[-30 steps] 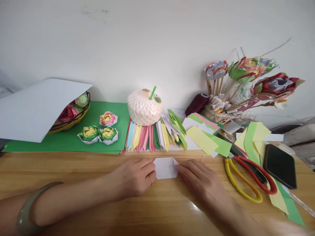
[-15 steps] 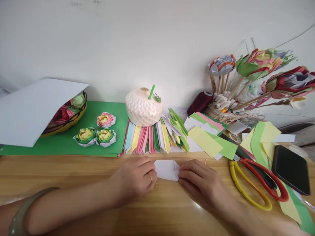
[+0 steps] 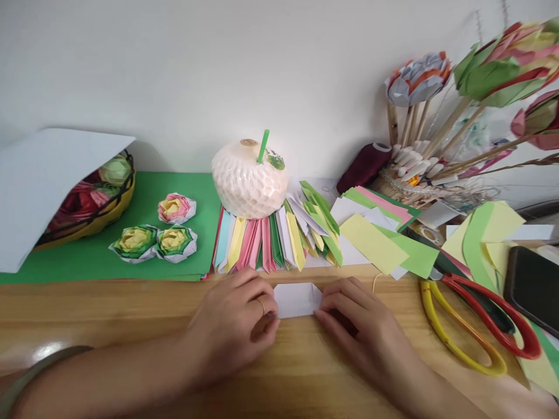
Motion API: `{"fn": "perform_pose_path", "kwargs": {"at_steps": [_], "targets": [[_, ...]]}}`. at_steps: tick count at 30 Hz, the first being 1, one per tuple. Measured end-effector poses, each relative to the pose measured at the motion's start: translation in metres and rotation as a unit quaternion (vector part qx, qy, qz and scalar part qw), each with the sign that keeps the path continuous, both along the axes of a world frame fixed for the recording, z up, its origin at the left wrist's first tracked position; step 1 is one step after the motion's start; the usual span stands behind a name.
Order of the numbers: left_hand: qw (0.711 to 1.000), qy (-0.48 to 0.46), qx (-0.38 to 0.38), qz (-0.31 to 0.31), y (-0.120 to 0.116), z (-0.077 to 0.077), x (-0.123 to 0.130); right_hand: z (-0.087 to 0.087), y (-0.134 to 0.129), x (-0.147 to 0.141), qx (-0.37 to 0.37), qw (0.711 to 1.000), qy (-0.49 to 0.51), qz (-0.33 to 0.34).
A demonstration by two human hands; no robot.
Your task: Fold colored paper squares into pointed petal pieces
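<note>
A small white sheet of paper [image 3: 297, 299] lies on the wooden table between my hands, with its right-hand corners folded in. My left hand [image 3: 240, 314] has its curled fingers on the paper's left end, a ring on one finger. At the right end, my right hand [image 3: 356, 314] pinches the folded edge between thumb and fingers. The left end is hidden under my left fingers. Just behind the paper, several folded colored paper strips [image 3: 257, 244] lie in a row, below a white textured round ornament [image 3: 248, 180] with a green straw.
Red-and-yellow-handled scissors [image 3: 480, 326] and a black phone [image 3: 535, 285] lie at the right, near loose paper strips [image 3: 375, 244]. Paper lotus flowers [image 3: 174, 241] sit on green sheets [image 3: 91, 267] at the left, beside a basket [image 3: 105, 212]. A thread spool [image 3: 364, 167] leans near stemmed paper flowers [image 3: 419, 78].
The view has moved closer and tilted slightly. The paper's lower edge, curved before, now looks straight, and the sheet appears narrower from front to back. Both hands stay at its ends.
</note>
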State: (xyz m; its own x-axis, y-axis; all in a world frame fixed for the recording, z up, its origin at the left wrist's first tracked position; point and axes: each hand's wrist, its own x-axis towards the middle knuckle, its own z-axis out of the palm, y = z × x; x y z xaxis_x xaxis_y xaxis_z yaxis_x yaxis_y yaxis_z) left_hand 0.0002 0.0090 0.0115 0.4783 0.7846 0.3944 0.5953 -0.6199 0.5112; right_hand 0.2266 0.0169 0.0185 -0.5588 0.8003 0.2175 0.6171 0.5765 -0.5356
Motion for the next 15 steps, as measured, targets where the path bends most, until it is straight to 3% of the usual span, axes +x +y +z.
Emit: {"fn": "perform_pose_path", "kwargs": {"at_steps": [8,15], "targets": [[0.995,-0.008,-0.097,0.002,0.0022,-0.0015,-0.0048,-0.0041,-0.0007,-0.001,-0.046,0.997,0.044,-0.033],[0.988,0.071,-0.129,0.043,-0.0001,0.001,0.0022,-0.0037,0.001,-0.0059,-0.008,0.999,0.032,-0.032]]}}
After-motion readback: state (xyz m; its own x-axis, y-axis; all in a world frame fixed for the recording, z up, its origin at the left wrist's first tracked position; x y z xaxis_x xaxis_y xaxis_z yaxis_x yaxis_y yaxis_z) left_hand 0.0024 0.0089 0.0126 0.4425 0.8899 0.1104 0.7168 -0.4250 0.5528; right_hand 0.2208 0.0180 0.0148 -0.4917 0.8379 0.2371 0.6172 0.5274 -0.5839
